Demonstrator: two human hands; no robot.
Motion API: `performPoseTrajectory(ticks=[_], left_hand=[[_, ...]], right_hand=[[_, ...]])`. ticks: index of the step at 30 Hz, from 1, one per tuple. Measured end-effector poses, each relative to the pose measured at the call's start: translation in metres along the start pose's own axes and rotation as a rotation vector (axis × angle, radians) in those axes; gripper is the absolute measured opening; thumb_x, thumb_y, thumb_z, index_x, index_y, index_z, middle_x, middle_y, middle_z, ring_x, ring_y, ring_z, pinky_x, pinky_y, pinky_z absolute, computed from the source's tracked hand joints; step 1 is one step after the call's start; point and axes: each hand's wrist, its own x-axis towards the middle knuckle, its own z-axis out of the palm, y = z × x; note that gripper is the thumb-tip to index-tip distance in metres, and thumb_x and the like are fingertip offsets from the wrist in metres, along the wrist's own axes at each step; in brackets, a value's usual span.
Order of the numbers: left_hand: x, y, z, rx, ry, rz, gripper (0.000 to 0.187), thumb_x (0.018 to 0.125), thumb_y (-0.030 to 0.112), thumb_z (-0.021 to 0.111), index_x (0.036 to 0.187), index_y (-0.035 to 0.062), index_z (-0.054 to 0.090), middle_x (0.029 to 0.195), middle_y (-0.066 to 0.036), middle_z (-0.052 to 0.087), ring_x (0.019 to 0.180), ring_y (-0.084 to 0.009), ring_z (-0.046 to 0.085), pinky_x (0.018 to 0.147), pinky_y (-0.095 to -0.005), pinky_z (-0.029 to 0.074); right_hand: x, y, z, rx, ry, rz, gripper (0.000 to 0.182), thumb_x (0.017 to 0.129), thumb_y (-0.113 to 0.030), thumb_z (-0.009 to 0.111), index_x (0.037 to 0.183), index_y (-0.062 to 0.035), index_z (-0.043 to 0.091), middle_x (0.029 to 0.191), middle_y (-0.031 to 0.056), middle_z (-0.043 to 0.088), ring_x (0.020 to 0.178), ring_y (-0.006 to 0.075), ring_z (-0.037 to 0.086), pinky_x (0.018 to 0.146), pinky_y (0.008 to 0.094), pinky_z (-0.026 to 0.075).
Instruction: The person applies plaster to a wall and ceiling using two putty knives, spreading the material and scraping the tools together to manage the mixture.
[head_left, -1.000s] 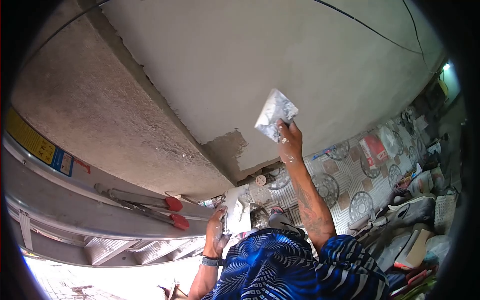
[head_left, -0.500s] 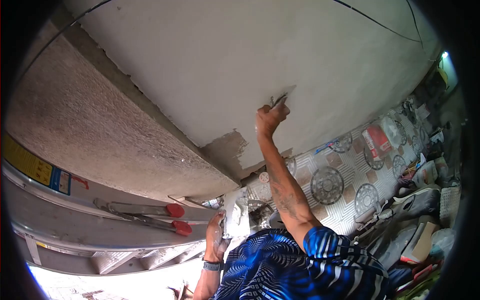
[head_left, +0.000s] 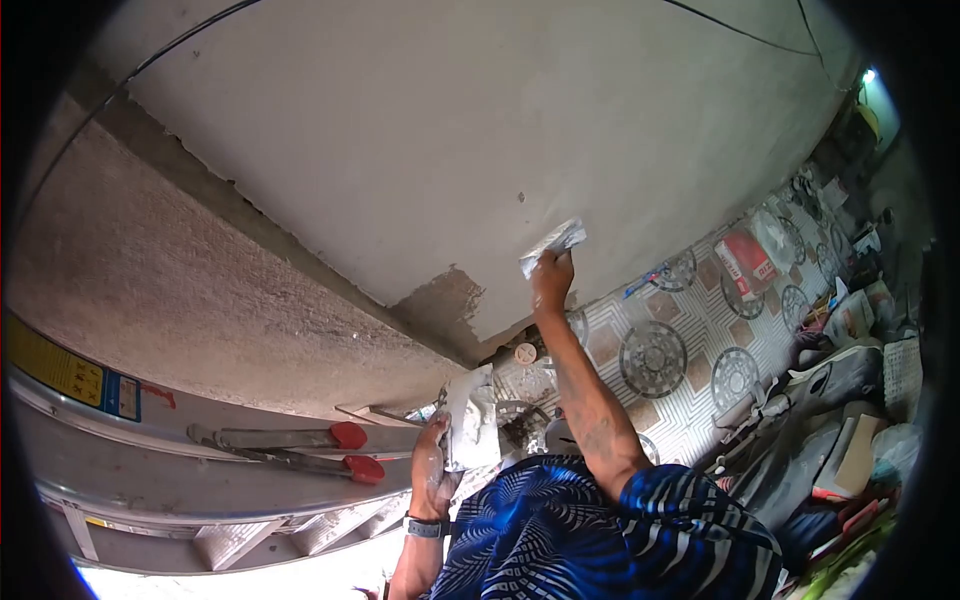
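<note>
While the left hand (head_left: 433,465) is gripping a plate (head_left: 468,425), the right hand (head_left: 553,283) is clamping a scraper (head_left: 553,246); the wall (head_left: 400,160) ahead is probably calling for even pressure

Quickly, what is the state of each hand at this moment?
Left hand: holding a flat plate with white paste on it, fingers partly hidden.
Right hand: closed, holding a scraper.

A metal ladder (head_left: 130,447) with red-tipped bars (head_left: 280,438) fills the lower left, while a red packet (head_left: 743,262) lies on the patterned floor (head_left: 700,335) near piled clutter (head_left: 835,440).
</note>
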Motion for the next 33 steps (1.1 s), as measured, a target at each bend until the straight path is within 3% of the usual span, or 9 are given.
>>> performPoseTrajectory(ticks=[3, 5, 8, 10, 11, 15, 18, 25, 33], left_hand=[[-0.004, -0.002, -0.003, 0.009, 0.01, -0.012, 0.028, 0.098, 0.015, 0.049, 0.122, 0.002, 0.056, 0.106, -0.008, 0.067, 0.093, -0.0193, 0.068, 0.079, -0.0333, 0.058], [-0.005, -0.003, -0.011, 0.017, -0.003, -0.018, 0.028, 0.098, 0.015, 0.049, 0.121, 0.0019, 0.056, 0.107, -0.008, 0.067, 0.093, -0.0191, 0.068, 0.079, -0.033, 0.058], [-0.006, -0.004, -0.009, 0.029, 0.023, 0.004, 0.027, 0.097, 0.015, 0.05, 0.119, 0.0021, 0.057, 0.106, -0.008, 0.067, 0.092, -0.0187, 0.068, 0.078, -0.0322, 0.058], [-0.01, -0.004, -0.008, 0.037, 0.054, 0.008, 0.026, 0.097, 0.015, 0.05, 0.118, 0.0023, 0.057, 0.105, -0.008, 0.067, 0.091, -0.0185, 0.068, 0.077, -0.0317, 0.058], [-0.012, -0.004, -0.006, 0.04, 0.058, 0.004, 0.026, 0.097, 0.015, 0.05, 0.117, 0.0024, 0.057, 0.105, -0.008, 0.067, 0.09, -0.0184, 0.068, 0.077, -0.0315, 0.058], [-0.011, -0.003, -0.003, 0.022, 0.04, -0.003, 0.025, 0.096, 0.016, 0.05, 0.115, 0.0024, 0.058, 0.103, -0.007, 0.067, 0.089, -0.0178, 0.068, 0.075, -0.0308, 0.058], [-0.011, -0.003, -0.006, 0.006, 0.031, 0.009, 0.024, 0.097, 0.015, 0.049, 0.114, 0.0024, 0.058, 0.103, -0.007, 0.067, 0.089, -0.0177, 0.068, 0.076, -0.0307, 0.058], [-0.004, -0.012, -0.023, -0.022, 0.056, -0.006, 0.025, 0.097, 0.013, 0.048, 0.117, 0.0009, 0.057, 0.103, -0.008, 0.067, 0.088, -0.0191, 0.068, 0.076, -0.0328, 0.059], [-0.015, -0.008, -0.015, -0.066, 0.059, 0.041, 0.024, 0.097, 0.012, 0.048, 0.115, -0.0013, 0.058, 0.102, -0.012, 0.069, 0.088, -0.0215, 0.07, 0.077, -0.0331, 0.06]], right_hand=[[0.033, 0.031, 0.0, -0.044, -0.083, 0.069, 0.022, 0.085, -0.004, 0.045, 0.099, 0.0104, 0.053, 0.076, 0.0123, 0.054, 0.074, 0.0238, 0.055, 0.073, 0.0379, 0.047], [0.028, 0.003, 0.015, -0.16, -0.115, 0.156, 0.026, 0.084, -0.004, 0.047, 0.104, 0.0112, 0.054, 0.086, 0.0162, 0.056, 0.082, 0.0276, 0.057, 0.079, 0.0403, 0.047], [-0.002, -0.004, 0.051, -0.514, 0.135, -0.551, 0.017, 0.088, -0.005, 0.052, 0.099, 0.0072, 0.054, 0.096, 0.0162, 0.052, 0.086, 0.0314, 0.055, 0.077, 0.0439, 0.046], [-0.036, -0.033, 0.064, -0.537, 0.008, -0.665, 0.029, 0.086, -0.005, 0.053, 0.112, 0.0084, 0.052, 0.109, 0.024, 0.05, 0.101, 0.0409, 0.051, 0.089, 0.05, 0.043], [-0.048, -0.037, 0.063, -0.597, -0.113, -0.615, 0.057, 0.081, 0.002, 0.055, 0.136, 0.0058, 0.042, 0.121, 0.0246, 0.047, 0.11, 0.0415, 0.05, 0.096, 0.0496, 0.044], [-0.054, -0.046, 0.028, -0.554, -0.467, -0.785, 0.063, 0.079, 0.008, 0.056, 0.141, 0.0011, 0.043, 0.128, 0.0231, 0.048, 0.117, 0.0435, 0.049, 0.097, 0.0488, 0.046], [-0.03, -0.06, 0.01, -0.688, -0.287, -0.825, 0.062, 0.08, 0.007, 0.058, 0.14, 0.0006, 0.044, 0.128, 0.0231, 0.049, 0.117, 0.0429, 0.049, 0.099, 0.0491, 0.044], [0.028, -0.082, 0.032, -0.85, -0.155, -1.355, 0.063, 0.076, 0.01, 0.058, 0.138, 0.0012, 0.049, 0.13, 0.0206, 0.049, 0.118, 0.0403, 0.049, 0.101, 0.0521, 0.042], [-0.001, 0.007, 0.027, -0.877, -0.168, -1.281, 0.054, 0.08, 0.007, 0.058, 0.133, 0.002, 0.052, 0.13, 0.0216, 0.048, 0.115, 0.04, 0.05, 0.097, 0.0523, 0.045]])
